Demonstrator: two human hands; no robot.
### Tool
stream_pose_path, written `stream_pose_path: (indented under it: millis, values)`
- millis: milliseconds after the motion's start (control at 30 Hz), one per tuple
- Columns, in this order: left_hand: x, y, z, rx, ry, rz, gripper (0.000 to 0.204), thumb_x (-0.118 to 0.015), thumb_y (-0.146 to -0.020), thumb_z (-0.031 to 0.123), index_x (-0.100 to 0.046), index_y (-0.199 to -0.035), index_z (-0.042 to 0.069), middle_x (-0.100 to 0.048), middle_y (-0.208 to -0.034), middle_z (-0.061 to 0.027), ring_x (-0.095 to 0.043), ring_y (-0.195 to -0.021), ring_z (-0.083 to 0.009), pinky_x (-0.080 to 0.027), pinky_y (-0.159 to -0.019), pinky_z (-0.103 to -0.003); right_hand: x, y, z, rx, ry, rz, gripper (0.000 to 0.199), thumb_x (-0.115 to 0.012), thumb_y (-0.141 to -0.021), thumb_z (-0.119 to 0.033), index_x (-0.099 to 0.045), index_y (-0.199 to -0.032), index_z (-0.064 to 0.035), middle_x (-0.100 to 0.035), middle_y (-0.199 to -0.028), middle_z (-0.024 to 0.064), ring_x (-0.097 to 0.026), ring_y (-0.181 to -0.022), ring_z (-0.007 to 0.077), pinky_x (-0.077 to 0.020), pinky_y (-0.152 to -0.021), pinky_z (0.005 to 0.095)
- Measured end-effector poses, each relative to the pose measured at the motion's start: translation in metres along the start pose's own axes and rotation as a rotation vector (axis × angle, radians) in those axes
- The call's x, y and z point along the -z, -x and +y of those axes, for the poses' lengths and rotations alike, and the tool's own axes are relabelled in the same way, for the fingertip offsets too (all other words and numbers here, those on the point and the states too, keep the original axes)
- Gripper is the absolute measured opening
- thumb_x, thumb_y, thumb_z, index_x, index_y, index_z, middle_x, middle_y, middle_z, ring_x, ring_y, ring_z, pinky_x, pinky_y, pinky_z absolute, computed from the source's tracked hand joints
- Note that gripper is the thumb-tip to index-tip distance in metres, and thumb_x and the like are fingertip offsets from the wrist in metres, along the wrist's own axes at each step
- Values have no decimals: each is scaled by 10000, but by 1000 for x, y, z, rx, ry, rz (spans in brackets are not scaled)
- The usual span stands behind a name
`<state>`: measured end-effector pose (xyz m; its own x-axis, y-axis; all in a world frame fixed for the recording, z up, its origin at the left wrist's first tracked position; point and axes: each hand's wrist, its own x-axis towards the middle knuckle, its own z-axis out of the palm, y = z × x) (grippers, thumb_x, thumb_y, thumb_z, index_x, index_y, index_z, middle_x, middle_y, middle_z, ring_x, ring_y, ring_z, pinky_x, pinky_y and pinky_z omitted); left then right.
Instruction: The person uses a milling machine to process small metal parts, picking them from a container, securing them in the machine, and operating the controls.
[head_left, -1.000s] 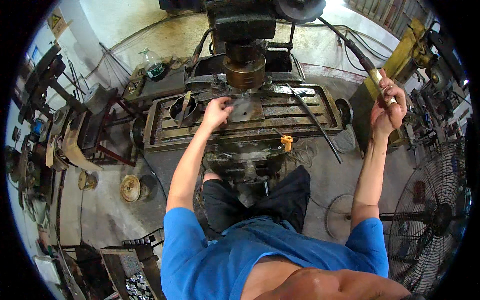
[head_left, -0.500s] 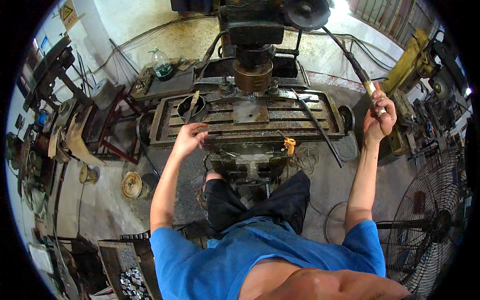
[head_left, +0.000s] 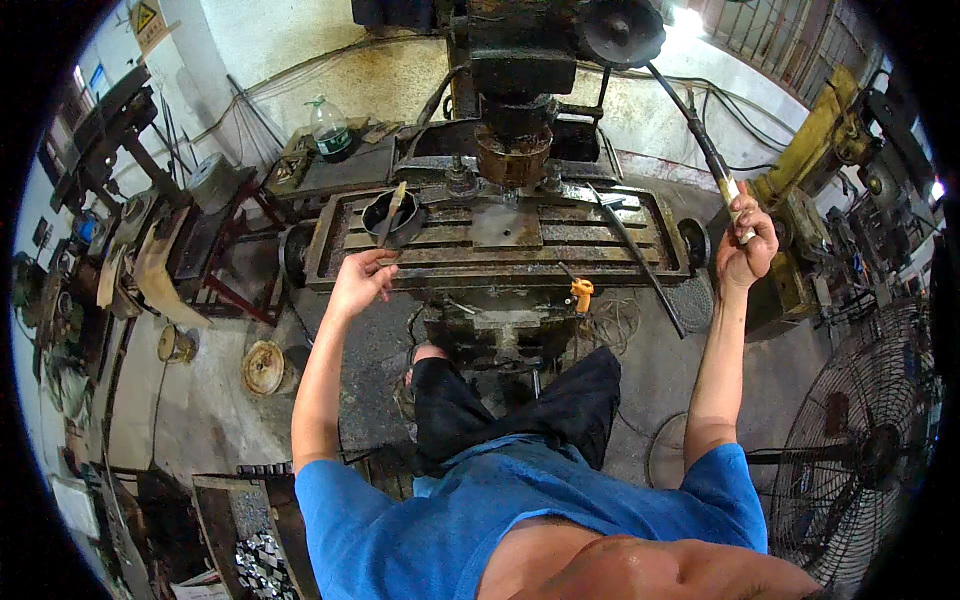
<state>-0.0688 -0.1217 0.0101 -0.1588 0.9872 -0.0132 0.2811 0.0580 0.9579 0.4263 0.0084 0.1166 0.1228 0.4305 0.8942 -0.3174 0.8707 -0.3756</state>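
Your left hand (head_left: 362,282) at eleven o'clock: fingers half-curled beside lower end of brush (head_left: 394,208); cannot tell whether they pinch it. Your right hand (head_left: 747,248), between one and two: fingers wrapped round pale lever handle (head_left: 728,187). Farther, eleven o'clock: brush leans across black bowl (head_left: 408,233) on slotted metal desk (head_left: 450,267). Twelve: metal plate (head_left: 492,226) before spindle (head_left: 513,155).

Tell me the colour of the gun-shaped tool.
The gun-shaped tool is yellow-orange, best in the head view.

A dark lever (head_left: 704,137) slants down to its pale grip (head_left: 730,187) — a stick (head_left: 391,216) lies across a black pot (head_left: 409,226).
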Motion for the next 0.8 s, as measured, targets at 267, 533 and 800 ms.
stream_pose_path:
  millis: [267, 533, 800]
  values:
    - [77, 65, -23, 6, -98, 153, 284, -580, -814, 69, -539, -1066, -58, -564, -654, -57, -512, -529, -94, -455, -462, -255, 6, -16, -5, 0, 56, -139, 224, -450, -690, -145, -561, -797, 18, -571, -960, 239, -474, -1074, 376, -231, -1020, 537]
    - [222, 298, -86, 441, -426, 793, 339, -595, -786, 126, -556, -1070, -56, -604, -655, -96, -563, -505, -130, -452, -469, -264, 61, -16, -7, -228, -52, 71, 456, -386, -714, -149, -512, -1131, -16, -381, -1289, 257, -356, -1201, 401, -271, -1011, 514]
    - [234, 539, -216, 942, -355, 1077, 313, -634, -732, 109, -585, -995, -52, -629, -744, -133, -604, -499, -187, -477, -408, -287, 65, -53, 10, 101, 318, -76, 426, -510, -805, -211, -493, -1071, 122, -528, -1124, 249, -522, -1036, 330, -437, -865, 398]
